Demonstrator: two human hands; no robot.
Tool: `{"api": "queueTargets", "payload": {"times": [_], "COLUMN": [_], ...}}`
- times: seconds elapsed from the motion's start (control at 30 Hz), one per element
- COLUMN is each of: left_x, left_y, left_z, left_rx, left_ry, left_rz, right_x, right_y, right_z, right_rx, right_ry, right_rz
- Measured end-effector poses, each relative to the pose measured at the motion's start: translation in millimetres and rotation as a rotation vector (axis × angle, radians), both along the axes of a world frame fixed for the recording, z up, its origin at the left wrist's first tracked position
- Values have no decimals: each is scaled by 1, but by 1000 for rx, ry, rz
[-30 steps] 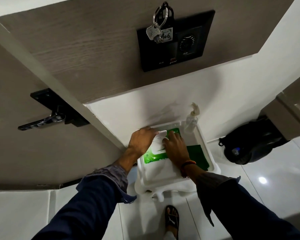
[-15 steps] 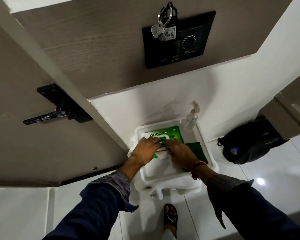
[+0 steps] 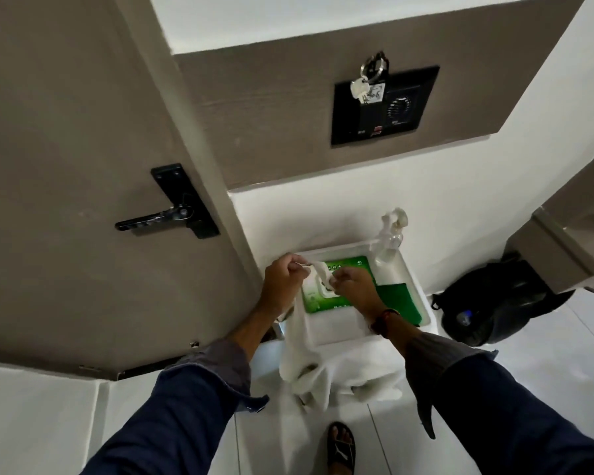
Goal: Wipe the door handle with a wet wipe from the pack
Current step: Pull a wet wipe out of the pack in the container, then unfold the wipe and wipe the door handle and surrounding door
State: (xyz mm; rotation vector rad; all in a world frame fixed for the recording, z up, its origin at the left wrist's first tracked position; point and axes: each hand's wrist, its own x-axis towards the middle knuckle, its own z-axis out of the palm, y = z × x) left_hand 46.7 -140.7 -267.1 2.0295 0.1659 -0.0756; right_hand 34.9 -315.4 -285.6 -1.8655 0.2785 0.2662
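fingers (image 3: 300, 265) of the left hand (image 3: 282, 282) pinch the flap of the green wipe pack (image 3: 340, 286), now peeled up where half a second ago it lay shut; fingers of the right hand (image 3: 354, 286) pinch a white wet wipe (image 3: 323, 275) rising from the opening. the wipe looks nearly free. the pack lies in 1 white tray (image 3: 415, 286) beside 1 pump bottle (image 3: 390, 245). 1 black door handle (image 3: 158, 217), well apart at left, waits unwiped. 1 key bunch (image 3: 366, 87) hangs above.

Door handle (image 3: 158, 219): bare door face all around, nothing blocking. Right of it the door frame (image 3: 199, 159) juts out; white tray (image 3: 414, 279) below-right.
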Motion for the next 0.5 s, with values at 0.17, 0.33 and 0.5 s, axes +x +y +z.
{"api": "queueTargets", "payload": {"times": [0.17, 0.33, 0.5], "left_x": [-20, -46, -69], "left_y": [26, 68, 106], "left_z": [33, 71, 99], "left_rx": [-122, -183, -224], "left_ry": [-86, -162, -235], "left_rz": [-52, -18, 30], "right_x": [-18, -42, -55], "right_y": [43, 94, 133], "right_z": [34, 75, 98], "right_rx": [160, 106, 124], "right_ry": [4, -136, -152], "right_rz": [16, 155, 217]}}
